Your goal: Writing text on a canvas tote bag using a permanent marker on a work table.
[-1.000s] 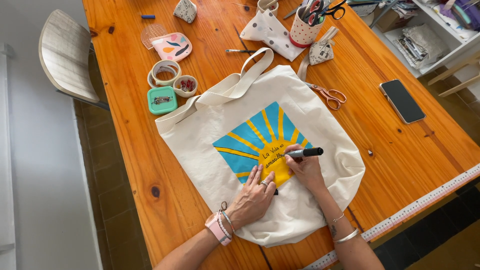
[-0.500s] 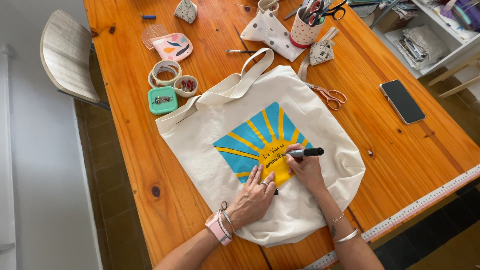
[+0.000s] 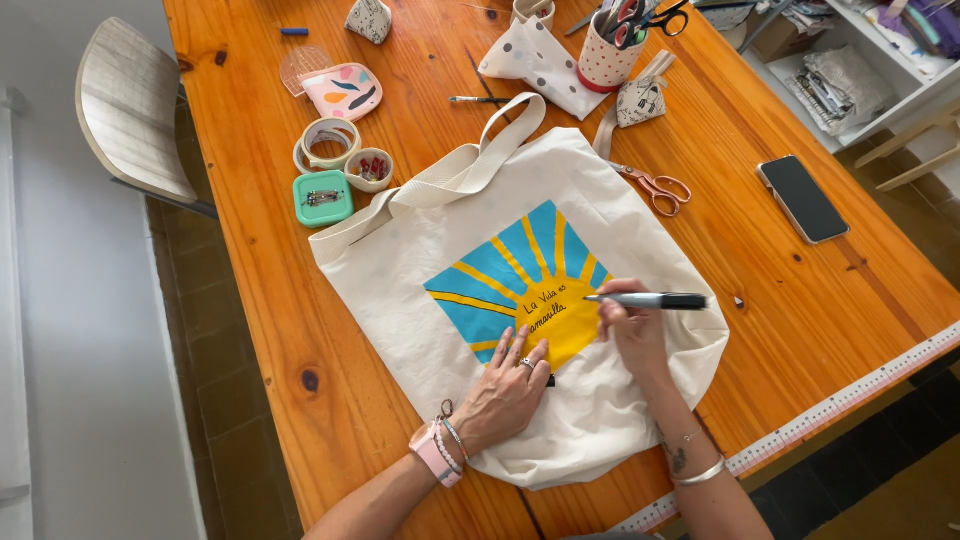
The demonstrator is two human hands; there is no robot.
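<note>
While the left hand (image 3: 505, 392) lies flat with fingers spread on the cream tote bag (image 3: 400, 270), pressing the cloth just below the painted yellow sun (image 3: 560, 320) with its blue rays, the right hand (image 3: 632, 330) has its grip closed round a black marker (image 3: 655, 300), whose tip points left and meets the sun's right edge beside the handwritten lines. The bag lies flat in the middle of the wooden worktop (image 3: 250, 200), handles toward the far side, with scissors (image 3: 655, 187) just beyond its right edge, a phone (image 3: 803, 198) farther right, and tape rolls (image 3: 328, 142) and a green tin (image 3: 323, 197) to its left.
</note>
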